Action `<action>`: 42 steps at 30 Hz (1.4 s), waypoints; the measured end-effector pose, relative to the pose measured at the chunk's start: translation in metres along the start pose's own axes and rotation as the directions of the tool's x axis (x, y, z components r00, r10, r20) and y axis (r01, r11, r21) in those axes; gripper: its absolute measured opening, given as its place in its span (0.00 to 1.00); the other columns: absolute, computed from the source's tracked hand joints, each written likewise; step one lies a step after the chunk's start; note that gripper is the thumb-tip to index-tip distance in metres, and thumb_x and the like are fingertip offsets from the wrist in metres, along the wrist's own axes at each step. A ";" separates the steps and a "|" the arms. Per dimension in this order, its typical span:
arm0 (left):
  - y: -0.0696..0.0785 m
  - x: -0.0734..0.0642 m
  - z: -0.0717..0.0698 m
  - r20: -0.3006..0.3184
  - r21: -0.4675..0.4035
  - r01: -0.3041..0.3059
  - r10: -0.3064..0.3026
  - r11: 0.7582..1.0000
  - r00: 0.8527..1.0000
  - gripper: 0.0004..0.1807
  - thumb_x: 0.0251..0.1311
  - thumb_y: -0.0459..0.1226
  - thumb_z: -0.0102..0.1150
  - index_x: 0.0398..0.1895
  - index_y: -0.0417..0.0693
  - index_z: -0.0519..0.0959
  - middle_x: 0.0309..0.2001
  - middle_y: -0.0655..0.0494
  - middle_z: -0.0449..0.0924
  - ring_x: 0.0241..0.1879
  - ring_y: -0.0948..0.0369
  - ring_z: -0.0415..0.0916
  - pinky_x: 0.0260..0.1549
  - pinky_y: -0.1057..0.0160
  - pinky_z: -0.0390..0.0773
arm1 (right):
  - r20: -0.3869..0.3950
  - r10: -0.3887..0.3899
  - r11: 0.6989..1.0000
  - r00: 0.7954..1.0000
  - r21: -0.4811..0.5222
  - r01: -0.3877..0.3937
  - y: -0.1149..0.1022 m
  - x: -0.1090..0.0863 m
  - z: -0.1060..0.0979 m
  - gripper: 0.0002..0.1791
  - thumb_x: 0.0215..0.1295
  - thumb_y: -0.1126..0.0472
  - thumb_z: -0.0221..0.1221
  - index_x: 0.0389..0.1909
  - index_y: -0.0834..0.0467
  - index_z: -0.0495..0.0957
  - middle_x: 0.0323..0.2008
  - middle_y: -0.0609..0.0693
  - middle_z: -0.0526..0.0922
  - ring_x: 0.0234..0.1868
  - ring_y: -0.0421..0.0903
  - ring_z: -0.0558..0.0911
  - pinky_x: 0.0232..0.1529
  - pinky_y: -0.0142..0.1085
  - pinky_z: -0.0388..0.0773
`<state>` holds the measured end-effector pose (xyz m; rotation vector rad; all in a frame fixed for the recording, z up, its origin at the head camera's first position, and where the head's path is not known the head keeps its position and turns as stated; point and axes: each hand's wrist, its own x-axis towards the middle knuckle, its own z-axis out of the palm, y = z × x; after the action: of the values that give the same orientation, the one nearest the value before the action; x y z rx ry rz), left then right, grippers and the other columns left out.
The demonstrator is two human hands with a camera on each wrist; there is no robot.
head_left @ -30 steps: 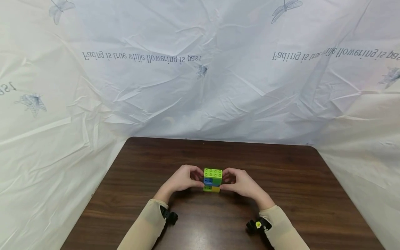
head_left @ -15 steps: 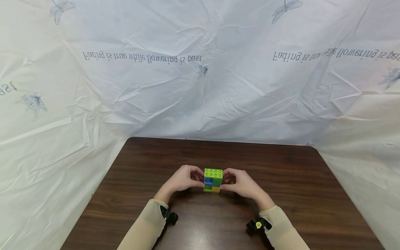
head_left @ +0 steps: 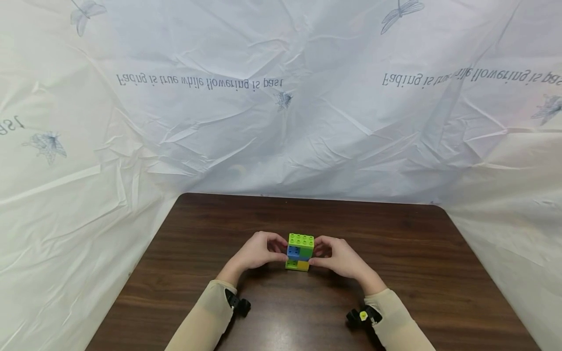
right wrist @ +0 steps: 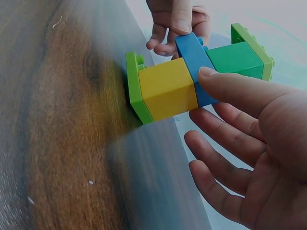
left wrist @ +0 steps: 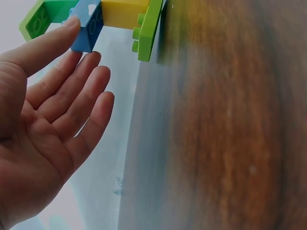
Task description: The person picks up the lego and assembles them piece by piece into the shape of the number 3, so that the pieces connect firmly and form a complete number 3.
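A small stack of toy building bricks stands upright at mid-table in the head view. A lime base plate (right wrist: 136, 96) carries a yellow brick (right wrist: 168, 91) on its right side. Across that lies a flat blue brick (right wrist: 193, 55), topped on the right by a green brick (right wrist: 236, 62) and a studded lime plate (head_left: 301, 240). From the left, my left hand (head_left: 262, 251) pinches the blue brick's end, thumb in front. My right hand (head_left: 338, 256) pinches its other end, the thumb (right wrist: 220, 84) on the near face. Lower fingers of both hands spread free of the bricks.
The dark wood table (head_left: 219, 214) has rounded far corners. A white printed sheet (head_left: 281, 146) hangs behind and along both sides. Black wrist cameras (head_left: 239, 304) sit on both sleeved forearms.
The stack's upper part, from the blue brick up, has shifted slightly up and right in the head view. The lime base stays nearly in place, and both hands keep their pinch.
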<state>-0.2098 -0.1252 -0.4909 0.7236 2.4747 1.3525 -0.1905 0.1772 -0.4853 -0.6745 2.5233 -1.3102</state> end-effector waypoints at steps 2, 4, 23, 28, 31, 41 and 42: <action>0.001 0.000 0.001 -0.006 -0.003 0.005 -0.005 1.000 1.000 0.16 0.63 0.45 0.79 0.51 0.54 0.89 0.37 0.65 0.86 0.38 0.63 0.83 0.37 0.60 0.83 | -0.002 0.004 1.000 1.000 0.001 -0.004 0.000 0.000 0.000 0.19 0.70 0.50 0.73 0.56 0.52 0.83 0.46 0.44 0.88 0.48 0.44 0.86 0.47 0.38 0.84; 0.001 -0.001 0.001 -0.010 -0.011 0.002 -0.002 1.000 1.000 0.16 0.64 0.45 0.78 0.51 0.52 0.89 0.37 0.65 0.86 0.37 0.62 0.83 0.36 0.60 0.82 | -0.006 0.009 1.000 1.000 0.001 -0.009 0.000 0.000 0.001 0.19 0.70 0.50 0.73 0.56 0.52 0.83 0.46 0.44 0.88 0.48 0.44 0.86 0.48 0.40 0.84; 0.005 0.001 0.004 -0.043 -0.095 0.040 -0.044 0.995 0.998 0.19 0.69 0.46 0.73 0.57 0.47 0.88 0.43 0.60 0.88 0.41 0.60 0.83 0.39 0.60 0.83 | -0.046 0.089 0.991 0.995 0.109 -0.083 -0.003 0.001 -0.001 0.23 0.72 0.49 0.71 0.60 0.58 0.84 0.49 0.49 0.88 0.51 0.47 0.87 0.52 0.46 0.84; 0.004 0.002 0.006 -0.045 -0.110 0.054 -0.059 0.992 0.997 0.20 0.70 0.46 0.72 0.58 0.46 0.88 0.45 0.58 0.89 0.40 0.61 0.83 0.40 0.60 0.83 | -0.050 0.104 0.989 0.993 0.106 -0.099 -0.003 0.001 -0.001 0.24 0.73 0.48 0.70 0.62 0.59 0.83 0.50 0.50 0.89 0.51 0.47 0.87 0.50 0.45 0.84; 0.003 0.002 0.007 -0.045 -0.114 0.067 -0.073 0.991 0.996 0.20 0.71 0.47 0.71 0.59 0.45 0.88 0.46 0.57 0.90 0.39 0.60 0.84 0.39 0.60 0.82 | -0.051 0.118 0.988 0.992 0.101 -0.113 -0.004 0.001 0.000 0.25 0.74 0.48 0.69 0.62 0.59 0.83 0.50 0.50 0.89 0.50 0.47 0.87 0.48 0.44 0.84; 0.004 0.000 0.009 -0.045 -0.102 0.132 -0.137 0.986 0.990 0.20 0.71 0.48 0.71 0.57 0.45 0.89 0.43 0.56 0.91 0.38 0.55 0.87 0.36 0.57 0.83 | -0.044 0.127 0.987 0.991 0.108 -0.122 -0.006 0.001 0.003 0.27 0.77 0.49 0.66 0.64 0.65 0.82 0.52 0.54 0.89 0.52 0.50 0.87 0.53 0.50 0.84; 0.004 0.000 0.009 -0.045 -0.104 0.133 -0.138 0.986 0.989 0.20 0.71 0.48 0.71 0.57 0.44 0.89 0.43 0.56 0.91 0.38 0.55 0.88 0.35 0.57 0.83 | -0.043 0.129 0.987 0.991 0.103 -0.124 -0.005 0.001 0.004 0.27 0.77 0.49 0.66 0.64 0.66 0.82 0.52 0.54 0.89 0.53 0.50 0.87 0.53 0.50 0.84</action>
<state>-0.2050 -0.1171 -0.4928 0.4939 2.4248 1.4506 -0.1881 0.1714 -0.4830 -0.4576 2.4736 -1.4138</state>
